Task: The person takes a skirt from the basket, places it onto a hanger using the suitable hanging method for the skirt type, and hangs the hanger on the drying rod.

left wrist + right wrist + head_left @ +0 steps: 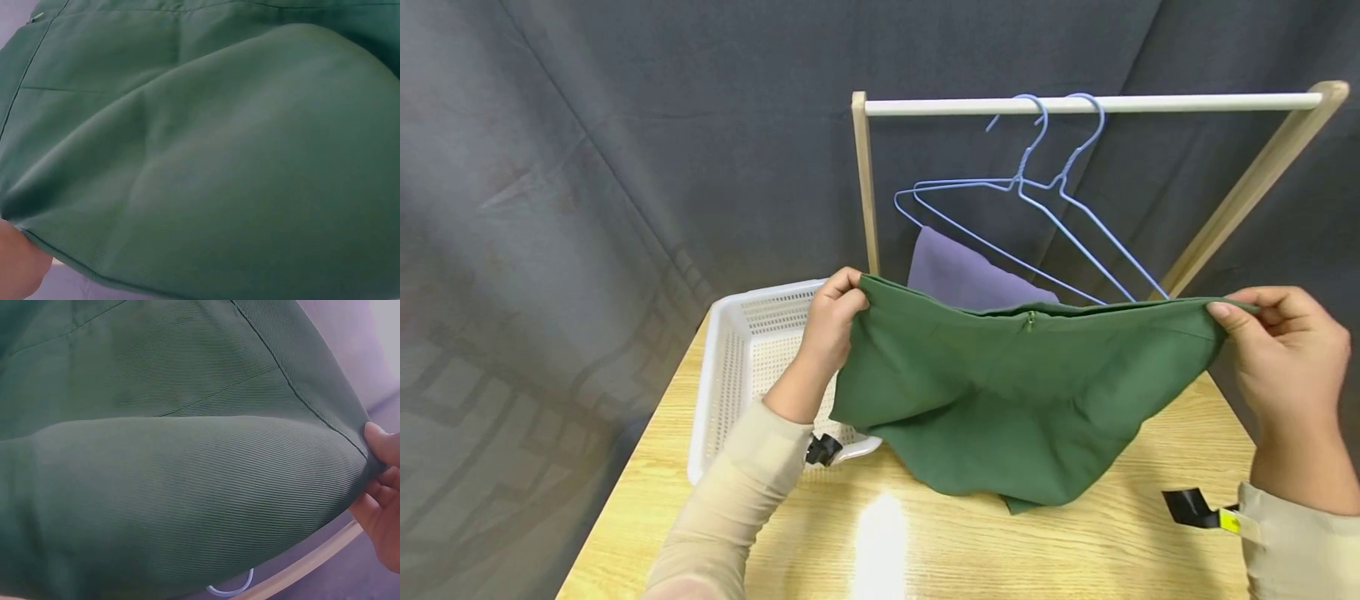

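Note:
A green skirt (1000, 392) with a small zip pull (1031, 318) at its waistband is stretched out sideways above the table. At the waistband's left end, my left hand (829, 325) pinches the fabric between thumb and fingers. My right hand (1288, 354) pinches the opposite end, and its thumb lies over the edge. The lower part sags in loose folds between them. Green cloth (206, 169) fills most of the left wrist view. In the right wrist view, the thumb and fingertips (374, 431) grip the corner beside the stitched band.
A white plastic basket (718, 367) stands at the left, partly behind my left arm. Behind the skirt, a rack with a white rail (1187, 102) carries two blue wire hangers (1078, 225). Purple cloth (958, 271) hangs from one. The wooden table (805, 533) lies below.

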### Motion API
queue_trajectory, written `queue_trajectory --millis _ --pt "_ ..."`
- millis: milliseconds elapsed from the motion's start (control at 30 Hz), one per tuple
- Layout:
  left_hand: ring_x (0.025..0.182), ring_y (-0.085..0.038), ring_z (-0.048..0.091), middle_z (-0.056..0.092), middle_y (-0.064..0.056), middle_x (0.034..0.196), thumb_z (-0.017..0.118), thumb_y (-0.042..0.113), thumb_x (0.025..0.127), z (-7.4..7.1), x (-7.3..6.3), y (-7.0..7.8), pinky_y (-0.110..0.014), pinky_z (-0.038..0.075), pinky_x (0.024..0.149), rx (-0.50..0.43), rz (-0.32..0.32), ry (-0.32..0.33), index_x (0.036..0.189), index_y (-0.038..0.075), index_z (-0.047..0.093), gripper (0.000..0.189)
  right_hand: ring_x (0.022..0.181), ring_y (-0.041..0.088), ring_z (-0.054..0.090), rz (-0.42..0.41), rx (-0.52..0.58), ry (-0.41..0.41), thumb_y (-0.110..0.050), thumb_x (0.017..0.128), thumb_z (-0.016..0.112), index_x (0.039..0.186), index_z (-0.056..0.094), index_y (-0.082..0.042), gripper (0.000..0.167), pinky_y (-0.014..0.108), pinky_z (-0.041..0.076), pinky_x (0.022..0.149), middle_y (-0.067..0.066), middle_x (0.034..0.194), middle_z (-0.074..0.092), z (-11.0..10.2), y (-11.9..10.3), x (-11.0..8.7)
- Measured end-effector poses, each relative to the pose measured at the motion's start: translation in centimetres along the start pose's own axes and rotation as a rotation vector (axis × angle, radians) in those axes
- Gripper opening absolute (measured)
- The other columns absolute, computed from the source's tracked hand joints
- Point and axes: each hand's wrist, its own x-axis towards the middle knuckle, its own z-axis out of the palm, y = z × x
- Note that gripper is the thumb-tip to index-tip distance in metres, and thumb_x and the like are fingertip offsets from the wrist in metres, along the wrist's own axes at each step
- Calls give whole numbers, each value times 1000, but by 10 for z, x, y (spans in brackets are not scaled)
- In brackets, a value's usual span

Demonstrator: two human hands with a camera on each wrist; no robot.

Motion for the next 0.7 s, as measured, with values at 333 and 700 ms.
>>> queue_trajectory --millis 333,700 --pt "69 -10 48 52 0 73 45 -12 73 -9 0 -1 -20 38 64 -95 48 -123 74 13 58 29 45 -1 40 23 47 13 7 73 63 72 61 -9 16 8 33 44 -11 54 50 -1 -4 8" --pt "68 -8 47 51 1 72 51 -15 77 -12 0 -3 -18 38 62 -9 35 -115 77 16 59 32 46 0 39 -6 36 8 5 74 63 73 61 -10 15 8 32 45 -11 56 50 -3 -6 14"
